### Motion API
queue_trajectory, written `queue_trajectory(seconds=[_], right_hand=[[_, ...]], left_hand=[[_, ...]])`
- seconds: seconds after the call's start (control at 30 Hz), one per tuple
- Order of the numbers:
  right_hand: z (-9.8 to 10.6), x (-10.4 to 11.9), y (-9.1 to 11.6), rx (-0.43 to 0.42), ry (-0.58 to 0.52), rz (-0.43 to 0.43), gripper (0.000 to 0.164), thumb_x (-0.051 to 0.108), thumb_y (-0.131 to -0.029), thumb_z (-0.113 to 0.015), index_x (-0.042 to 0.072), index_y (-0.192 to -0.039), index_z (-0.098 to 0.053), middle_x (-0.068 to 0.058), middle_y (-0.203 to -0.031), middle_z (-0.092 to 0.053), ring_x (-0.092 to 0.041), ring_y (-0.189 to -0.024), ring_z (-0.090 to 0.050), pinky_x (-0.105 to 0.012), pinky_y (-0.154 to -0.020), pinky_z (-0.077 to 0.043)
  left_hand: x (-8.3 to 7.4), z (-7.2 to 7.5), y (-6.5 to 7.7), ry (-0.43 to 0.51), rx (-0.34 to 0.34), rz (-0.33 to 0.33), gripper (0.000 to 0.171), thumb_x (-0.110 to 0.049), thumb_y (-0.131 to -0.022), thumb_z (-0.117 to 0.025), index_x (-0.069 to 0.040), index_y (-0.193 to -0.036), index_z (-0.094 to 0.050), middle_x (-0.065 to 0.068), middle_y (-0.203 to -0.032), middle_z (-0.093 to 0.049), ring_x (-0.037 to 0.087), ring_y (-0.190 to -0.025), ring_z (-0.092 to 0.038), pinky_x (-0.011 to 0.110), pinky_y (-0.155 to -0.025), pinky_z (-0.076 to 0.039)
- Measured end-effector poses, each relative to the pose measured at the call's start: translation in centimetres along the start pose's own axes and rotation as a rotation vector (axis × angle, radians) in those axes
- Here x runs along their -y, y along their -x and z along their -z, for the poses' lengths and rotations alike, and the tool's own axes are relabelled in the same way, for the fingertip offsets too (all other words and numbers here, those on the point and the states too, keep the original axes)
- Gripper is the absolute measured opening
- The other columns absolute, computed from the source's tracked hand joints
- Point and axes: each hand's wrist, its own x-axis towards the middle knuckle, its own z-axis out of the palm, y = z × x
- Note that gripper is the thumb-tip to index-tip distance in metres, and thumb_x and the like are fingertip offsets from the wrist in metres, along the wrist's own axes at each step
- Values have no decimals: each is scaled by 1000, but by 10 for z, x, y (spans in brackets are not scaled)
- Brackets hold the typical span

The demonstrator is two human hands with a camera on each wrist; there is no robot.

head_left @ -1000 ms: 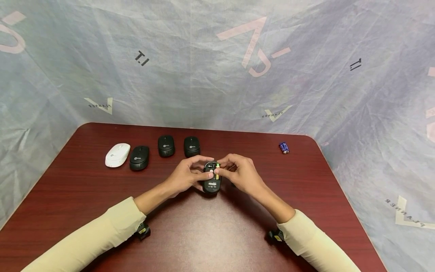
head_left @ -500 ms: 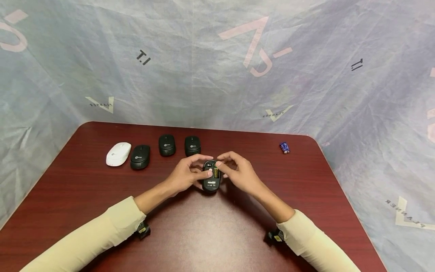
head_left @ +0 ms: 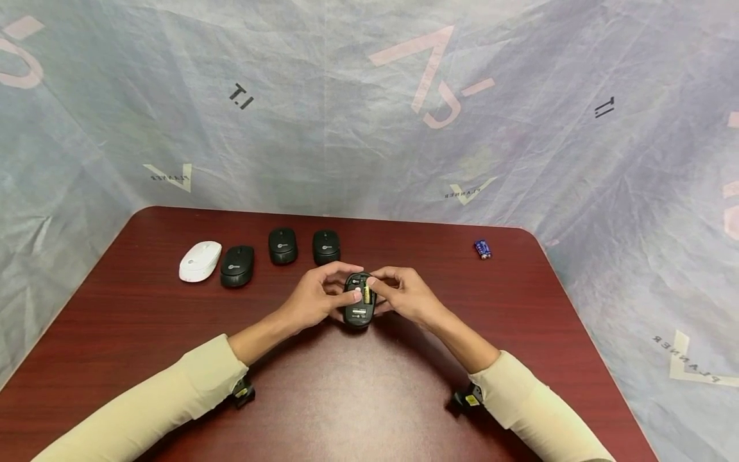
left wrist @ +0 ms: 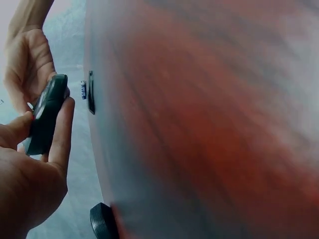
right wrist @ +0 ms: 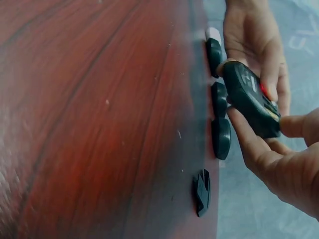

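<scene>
My left hand (head_left: 314,299) grips a black computer mouse (head_left: 359,317) above the table, its underside facing up, with the thumb across that underside. A yellow-green battery (head_left: 367,296) lies in the mouse's uncovered battery slot. My right hand (head_left: 411,296) holds the mouse's right side, fingers underneath and thumb at the battery's far end. In the right wrist view the mouse (right wrist: 245,99) is tilted between both hands, a red light showing by the left thumb. A black battery cover (right wrist: 202,193) lies on the table, hidden behind my right hand in the head view.
A white mouse (head_left: 200,262) and three black mice, one of them the leftmost black mouse (head_left: 237,266), stand at the back left of the red-brown table (head_left: 358,398). A small blue battery pack (head_left: 482,249) lies at the back right. Grey cloth (head_left: 323,128) hangs behind.
The battery has gone down into the slot from between my right fingers. My right thumb has shifted to its far end, and the right fingers have come round the mouse's side.
</scene>
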Motion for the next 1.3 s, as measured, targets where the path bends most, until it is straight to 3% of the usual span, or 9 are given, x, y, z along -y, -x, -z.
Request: queue_trajectory(seconds=[0.17,0.3,0.4,0.63,0.77,0.87,1.0,1.17,1.3], right_hand=[[-4,0,2,-115,345,127,26,23,-107,-60,3,-120,-71,-14,-102,-77,-20,-74,-77,-40,-68,-69],[-8,1,4,-202,614,221,28,30,-108,-57,8,-115,-73,-4,-91,-78,-16,-68,-75,-23,-57,-60],[-7,0,4,-181,598,218,29,31,-108,-56,9,-116,-73,-3,-93,-78,-20,-68,-76,-25,-56,-62],[9,2,3,-73,459,145,32,36,-110,-54,11,-120,-72,-12,-89,-77,-30,-75,-76,-43,-61,-68],[30,5,3,-129,554,140,32,36,-107,-60,10,-120,-73,-9,-91,-78,-27,-78,-75,-37,-60,-65],[48,3,1,-157,666,106,32,35,-103,-66,11,-123,-73,-4,-99,-79,-21,-83,-74,-33,-68,-64],[66,-4,-2,-96,750,40,37,34,-97,-74,11,-126,-72,-3,-111,-77,-18,-94,-72,-35,-81,-63],[68,-15,-3,0,776,13,40,31,-93,-80,10,-126,-71,-7,-115,-77,-16,-86,-71,-27,-71,-60],[61,-18,-7,4,837,41,38,33,-92,-81,10,-121,-75,-4,-109,-79,-11,-83,-70,-26,-70,-59]], left_hand=[[-2,-1,-2,7,9,-5,52,-11,-92,-81,-12,-141,-62,20,-112,-71,21,-85,-74,50,-58,-67],[-2,-2,-2,23,16,10,52,-10,-92,-80,-15,-141,-63,21,-114,-70,21,-85,-74,49,-59,-67],[-2,-2,-1,27,24,19,53,-10,-92,-80,-14,-142,-61,22,-114,-69,21,-86,-74,48,-60,-68],[0,1,1,34,28,41,53,-11,-93,-80,-16,-142,-61,21,-117,-69,22,-88,-74,49,-62,-68],[2,4,0,44,23,48,54,-10,-93,-79,-13,-143,-59,23,-116,-68,23,-90,-74,50,-63,-68],[3,5,0,63,18,56,56,-9,-92,-79,-10,-144,-58,24,-116,-68,23,-90,-75,51,-63,-68],[3,5,0,80,9,68,56,-9,-92,-80,-10,-144,-58,24,-116,-68,23,-91,-75,52,-63,-68],[2,4,1,75,6,71,55,-10,-92,-80,-12,-143,-59,24,-117,-68,23,-91,-75,51,-64,-68],[3,4,1,73,8,71,56,-9,-92,-80,-11,-144,-58,23,-116,-69,23,-92,-75,52,-64,-68]])
